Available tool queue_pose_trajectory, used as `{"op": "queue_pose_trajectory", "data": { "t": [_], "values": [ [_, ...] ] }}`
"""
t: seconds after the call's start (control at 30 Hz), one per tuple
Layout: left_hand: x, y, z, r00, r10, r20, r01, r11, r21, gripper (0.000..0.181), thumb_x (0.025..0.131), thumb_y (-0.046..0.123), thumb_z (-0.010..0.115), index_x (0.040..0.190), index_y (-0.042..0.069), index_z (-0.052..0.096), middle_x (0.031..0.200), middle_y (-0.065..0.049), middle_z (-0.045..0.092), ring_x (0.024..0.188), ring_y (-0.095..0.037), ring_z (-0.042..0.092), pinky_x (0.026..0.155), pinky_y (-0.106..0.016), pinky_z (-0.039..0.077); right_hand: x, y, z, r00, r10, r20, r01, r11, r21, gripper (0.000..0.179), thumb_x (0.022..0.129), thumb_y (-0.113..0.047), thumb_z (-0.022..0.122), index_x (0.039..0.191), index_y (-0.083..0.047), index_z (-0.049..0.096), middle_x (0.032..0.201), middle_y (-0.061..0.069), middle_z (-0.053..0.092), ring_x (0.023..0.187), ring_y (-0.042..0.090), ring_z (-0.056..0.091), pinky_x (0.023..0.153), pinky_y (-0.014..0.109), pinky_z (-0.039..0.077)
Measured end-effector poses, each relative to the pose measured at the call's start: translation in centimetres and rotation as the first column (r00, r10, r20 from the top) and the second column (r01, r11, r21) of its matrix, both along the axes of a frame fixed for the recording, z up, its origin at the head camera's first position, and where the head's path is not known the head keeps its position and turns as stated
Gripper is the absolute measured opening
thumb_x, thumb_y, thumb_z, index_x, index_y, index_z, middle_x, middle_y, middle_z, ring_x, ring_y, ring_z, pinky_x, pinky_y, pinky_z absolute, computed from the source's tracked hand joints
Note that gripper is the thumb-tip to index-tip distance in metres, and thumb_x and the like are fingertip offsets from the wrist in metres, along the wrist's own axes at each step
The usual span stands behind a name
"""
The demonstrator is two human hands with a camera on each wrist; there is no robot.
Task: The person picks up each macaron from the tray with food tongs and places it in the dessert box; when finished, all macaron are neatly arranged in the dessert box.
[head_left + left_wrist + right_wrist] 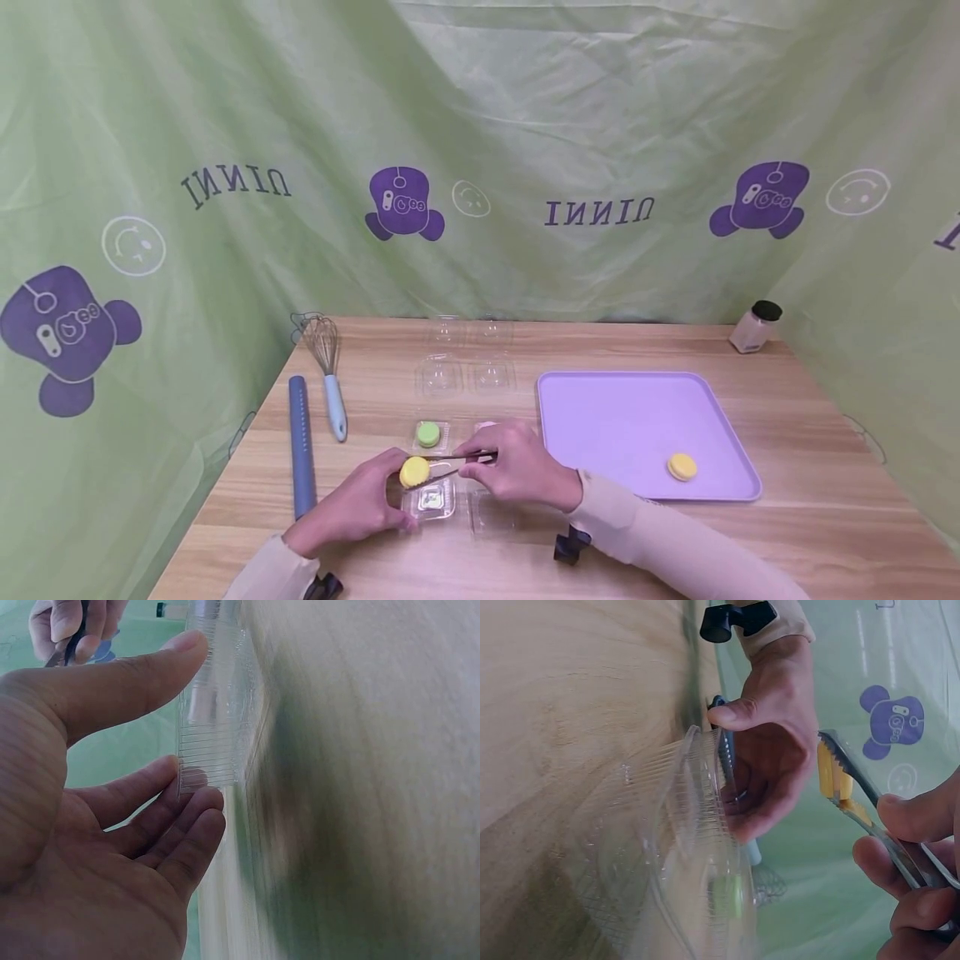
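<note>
I have the right hand [517, 468] on the tongs [861, 778], its grip narrowed to a pinch, thumb and fingers pressing the two arms. The serrated tips hold a yellow macaron [415, 472] above the bench [810, 467], toward its left edge. My left hand [363, 500] has its grip spread wide: the thumb stands well away from the fingers, and the fingertips touch the side of a clear plastic box [431, 500].

The held macaron is round and bright; from the right wrist I see it edge-on, two plump shells between the tips. A second yellow macaron [682, 467] lies by the near right corner of the lilac tray [615, 433]. A green macaron [428, 433] sits nearer the bench's far edge than that box.

My right hand covers most of a pink macaron [486, 425]. The boxes' walls are hard to make out. The head view cuts off the bench's near edge; the right wrist view cuts off the tongs' rear end.
</note>
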State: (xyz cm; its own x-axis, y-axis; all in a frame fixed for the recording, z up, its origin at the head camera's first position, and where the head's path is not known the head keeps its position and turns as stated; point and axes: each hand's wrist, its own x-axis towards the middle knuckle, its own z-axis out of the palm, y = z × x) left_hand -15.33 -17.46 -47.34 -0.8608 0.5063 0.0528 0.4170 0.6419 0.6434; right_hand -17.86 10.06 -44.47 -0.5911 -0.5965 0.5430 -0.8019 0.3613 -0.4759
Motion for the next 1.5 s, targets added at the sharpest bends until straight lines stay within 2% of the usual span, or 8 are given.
{"op": "queue_pose_trajectory", "data": {
  "t": [0.07,0.23,0.47,0.77,1.17,1.5],
  "values": [
    [0.0,0.0,0.0,1.0,0.002,0.004,-0.002,1.0,0.0,0.067,0.062,0.026,0.093,0.122,0.017,0.065,0.114,0.014,0.065,0.109,-0.01,0.063,0.101,-0.037,0.056,0.0,0.0,-0.1,1.0,0.001,0.004,-0.001,1.0,0.013,0.017,0.078,-0.016,0.085,0.094,-0.011,0.08,0.083,0.001,0.079,0.066,-0.004,0.059,0.062,0.003,0.046],
    [-0.1,0.1,0.0,1.0,0.005,0.018,-0.005,1.0,-0.003,0.072,0.063,0.026,0.093,0.128,0.016,0.064,0.118,0.013,0.065,0.113,-0.014,0.064,0.104,-0.043,0.055,0.2,0.0,-0.3,1.0,0.0,0.013,0.0,0.999,0.039,0.016,0.078,-0.014,0.085,0.093,-0.01,0.08,0.083,0.002,0.079,0.069,-0.003,0.062,0.063,0.004,0.047],
    [0.0,0.1,0.0,0.999,0.014,0.043,-0.013,1.0,-0.014,0.075,0.064,0.028,0.093,0.131,0.014,0.062,0.118,0.011,0.064,0.109,-0.013,0.064,0.101,-0.038,0.056,0.5,-0.2,-0.7,0.996,0.006,0.091,-0.014,0.996,0.087,0.015,0.081,-0.015,0.083,0.095,-0.008,0.08,0.087,0.004,0.08,0.07,-0.004,0.063,0.062,0.003,0.046],
    [0.1,0.1,-0.1,0.999,0.016,0.052,-0.015,1.0,-0.013,0.076,0.064,0.031,0.093,0.131,0.013,0.062,0.118,0.006,0.065,0.109,-0.014,0.063,0.1,-0.038,0.057,0.3,-0.6,-1.8,1.0,0.025,0.018,-0.027,0.991,0.132,0.015,0.081,-0.017,0.084,0.094,-0.01,0.081,0.085,0.0,0.08,0.067,-0.004,0.065,0.061,-0.001,0.043],
    [0.0,0.1,0.2,0.998,0.016,0.056,-0.015,1.0,-0.019,0.075,0.065,0.03,0.092,0.132,0.014,0.062,0.119,0.005,0.066,0.11,-0.016,0.063,0.101,-0.04,0.056,0.3,-0.7,-2.3,0.999,-0.023,0.038,0.016,0.982,0.186,0.015,0.079,-0.017,0.084,0.092,-0.012,0.081,0.085,-0.002,0.08,0.069,-0.002,0.068,0.063,0.0,0.046],
    [0.1,0.1,0.0,0.999,0.015,0.042,-0.014,1.0,-0.015,0.075,0.065,0.03,0.093,0.131,0.013,0.062,0.12,0.004,0.065,0.11,-0.017,0.063,0.1,-0.038,0.056,0.5,-1.0,-2.7,0.996,-0.068,0.062,0.048,0.959,0.28,0.015,0.081,-0.02,0.082,0.094,-0.014,0.081,0.088,-0.003,0.08,0.072,-0.001,0.069,0.066,0.001,0.046]
  ]
}}
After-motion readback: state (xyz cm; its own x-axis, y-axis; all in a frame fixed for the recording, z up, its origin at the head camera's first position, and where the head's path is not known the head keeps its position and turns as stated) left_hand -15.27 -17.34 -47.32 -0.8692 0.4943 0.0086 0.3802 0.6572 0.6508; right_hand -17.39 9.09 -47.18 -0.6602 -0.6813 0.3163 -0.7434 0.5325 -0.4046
